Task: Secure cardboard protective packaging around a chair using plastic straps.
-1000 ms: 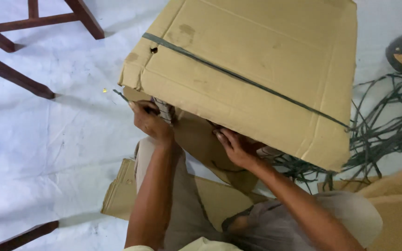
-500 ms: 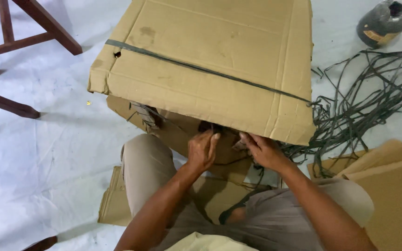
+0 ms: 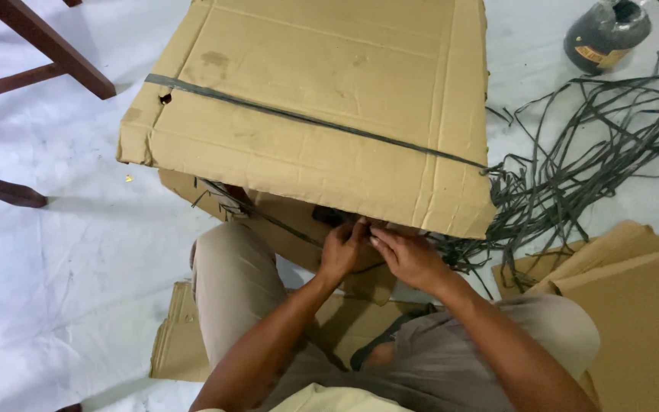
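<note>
Where the near edge of the big cardboard box [image 3: 322, 114] overhangs the lap, both hands meet just under it. Left hand [image 3: 342, 250] curled, fingertips pinched together on a thin dark strap [image 3: 284, 225] at the box's underside. Right hand [image 3: 406, 255] touching the left, fingers bent and closed around the same spot; exactly what sits between those fingertips hidden by the box edge and by shadow. Box itself tilted, resting against the knees, its broad top face toward the camera, crossed slantwise by another dark strap band [image 3: 314, 122], with a small torn hole near the left corner. Under the box, a second brown cardboard face partly in shadow. Below the hands, bent legs in light grey-beige trousers [image 3: 230, 297], seated on flattened cardboard sheets [image 3: 181, 336] spread over a white floor cloth [image 3: 62, 252]. To the right, just beside the box, a tangled heap of loose dark straps [image 3: 581, 152] trailing across the cloth. More folded cardboard [image 3: 634, 305] at the lower right. At the top right, well apart, a dark round container [image 3: 604, 30] with a yellow label. At the left, reddish-brown wooden furniture legs [image 3: 32, 46].
</note>
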